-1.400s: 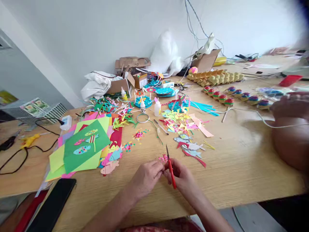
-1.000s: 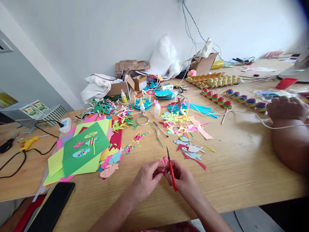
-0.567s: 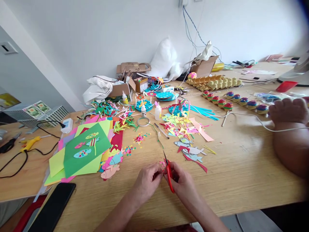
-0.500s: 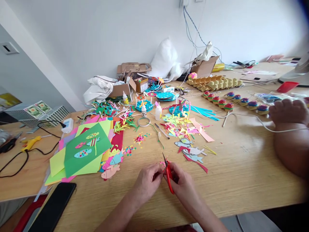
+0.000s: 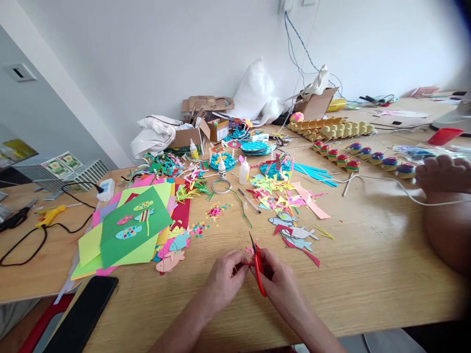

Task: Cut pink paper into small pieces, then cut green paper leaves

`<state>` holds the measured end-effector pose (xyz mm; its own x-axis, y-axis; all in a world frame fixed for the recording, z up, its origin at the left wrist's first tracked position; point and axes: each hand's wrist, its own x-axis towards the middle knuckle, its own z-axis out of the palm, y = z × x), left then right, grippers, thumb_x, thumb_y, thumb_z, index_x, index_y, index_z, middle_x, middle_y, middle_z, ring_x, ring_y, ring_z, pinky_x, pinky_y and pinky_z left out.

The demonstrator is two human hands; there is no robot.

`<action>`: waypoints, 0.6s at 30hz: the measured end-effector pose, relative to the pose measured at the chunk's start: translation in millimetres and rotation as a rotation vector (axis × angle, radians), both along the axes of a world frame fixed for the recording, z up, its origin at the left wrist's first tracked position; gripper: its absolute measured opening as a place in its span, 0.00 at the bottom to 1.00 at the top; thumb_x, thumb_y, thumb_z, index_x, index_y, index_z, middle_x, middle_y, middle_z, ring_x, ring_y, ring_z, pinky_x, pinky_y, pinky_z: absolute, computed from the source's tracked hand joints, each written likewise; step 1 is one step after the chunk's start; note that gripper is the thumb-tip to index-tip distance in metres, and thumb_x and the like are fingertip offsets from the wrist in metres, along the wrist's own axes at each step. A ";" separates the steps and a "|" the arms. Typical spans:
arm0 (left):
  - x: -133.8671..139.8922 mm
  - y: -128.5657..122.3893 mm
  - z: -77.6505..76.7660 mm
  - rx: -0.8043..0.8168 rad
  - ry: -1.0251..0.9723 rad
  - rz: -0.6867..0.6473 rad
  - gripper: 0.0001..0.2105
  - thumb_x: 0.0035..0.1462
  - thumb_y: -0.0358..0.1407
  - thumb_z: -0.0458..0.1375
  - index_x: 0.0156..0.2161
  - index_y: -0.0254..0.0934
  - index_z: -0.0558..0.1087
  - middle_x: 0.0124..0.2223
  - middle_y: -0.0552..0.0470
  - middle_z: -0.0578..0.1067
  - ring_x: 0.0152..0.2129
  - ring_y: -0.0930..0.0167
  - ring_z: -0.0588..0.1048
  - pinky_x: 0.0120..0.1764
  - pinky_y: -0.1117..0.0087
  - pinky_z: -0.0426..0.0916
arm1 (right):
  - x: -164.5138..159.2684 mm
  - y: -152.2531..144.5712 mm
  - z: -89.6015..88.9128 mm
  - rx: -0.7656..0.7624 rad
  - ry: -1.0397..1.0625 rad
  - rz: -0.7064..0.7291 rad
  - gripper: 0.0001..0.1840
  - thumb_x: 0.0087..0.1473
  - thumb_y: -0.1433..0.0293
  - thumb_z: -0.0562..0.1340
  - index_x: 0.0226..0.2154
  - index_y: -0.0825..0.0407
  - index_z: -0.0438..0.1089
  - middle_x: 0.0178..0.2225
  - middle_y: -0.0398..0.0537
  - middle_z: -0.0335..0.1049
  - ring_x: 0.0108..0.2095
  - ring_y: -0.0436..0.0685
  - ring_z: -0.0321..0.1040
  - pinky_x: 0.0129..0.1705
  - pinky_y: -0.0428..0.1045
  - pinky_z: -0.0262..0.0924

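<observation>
My right hand [image 5: 282,278] holds red-handled scissors [image 5: 259,274], the dark blades pointing up and away from me. Close beside it, my left hand [image 5: 226,274] is closed in a pinch on a small red scrap of paper [image 5: 246,264], mostly covered by the fingers. Just beyond the fingertips, tiny pink bits [image 5: 249,251] lie on the table. Ahead to the right are grey and blue paper fish [image 5: 294,233] with dark red offcuts [image 5: 310,256]. Left of my hands are pink and peach paper fish [image 5: 170,261].
Coloured paper sheets [image 5: 136,220] with small fish on top lie left, behind a black phone [image 5: 83,314]. Glue bottles [image 5: 244,171], confetti dots [image 5: 216,211] and a tape ring [image 5: 221,186] stand ahead. Painted egg-carton strips [image 5: 340,159] and another person's hand [image 5: 441,174] are right.
The camera view has shifted slightly, so the table's contents sit a little farther right. My hands stay nearly in place; slightly more of the red scrap shows between them.
</observation>
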<state>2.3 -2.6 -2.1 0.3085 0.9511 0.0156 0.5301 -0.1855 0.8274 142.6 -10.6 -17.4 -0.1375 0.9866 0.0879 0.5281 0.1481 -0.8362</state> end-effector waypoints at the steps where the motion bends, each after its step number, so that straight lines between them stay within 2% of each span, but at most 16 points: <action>1: 0.1 -0.2 0.1 -0.004 -0.012 -0.002 0.07 0.50 0.26 0.50 0.25 0.34 0.69 0.25 0.55 0.68 0.24 0.75 0.65 0.28 0.76 0.59 | -0.3 -0.1 1.3 0.007 -0.010 -0.003 0.03 0.46 0.71 0.53 0.26 0.52 0.61 0.19 0.40 0.61 0.20 0.49 0.57 0.23 0.43 0.51; 7: 0.4 -1.2 -0.3 -0.004 -0.097 -0.002 0.07 0.51 0.27 0.49 0.27 0.35 0.69 0.27 0.54 0.70 0.25 0.74 0.67 0.30 0.76 0.60 | -2.1 0.2 7.3 0.020 0.025 -0.042 0.03 0.45 0.70 0.54 0.25 0.52 0.62 0.19 0.40 0.61 0.20 0.49 0.58 0.22 0.43 0.52; 15: 2.5 -2.1 0.5 0.011 -0.054 0.011 0.08 0.51 0.27 0.50 0.27 0.35 0.70 0.26 0.54 0.70 0.24 0.75 0.66 0.29 0.76 0.60 | 0.6 0.6 -4.2 -0.047 0.124 -0.011 0.01 0.44 0.72 0.54 0.25 0.51 0.59 0.22 0.41 0.64 0.22 0.49 0.59 0.24 0.43 0.54; 18: 2.2 -2.7 0.8 0.039 -0.053 -0.006 0.07 0.53 0.28 0.50 0.28 0.35 0.70 0.27 0.54 0.70 0.24 0.75 0.66 0.30 0.76 0.60 | 2.4 0.2 -3.9 -0.040 0.126 -0.008 0.04 0.44 0.72 0.54 0.28 0.51 0.60 0.21 0.40 0.62 0.22 0.50 0.59 0.25 0.44 0.55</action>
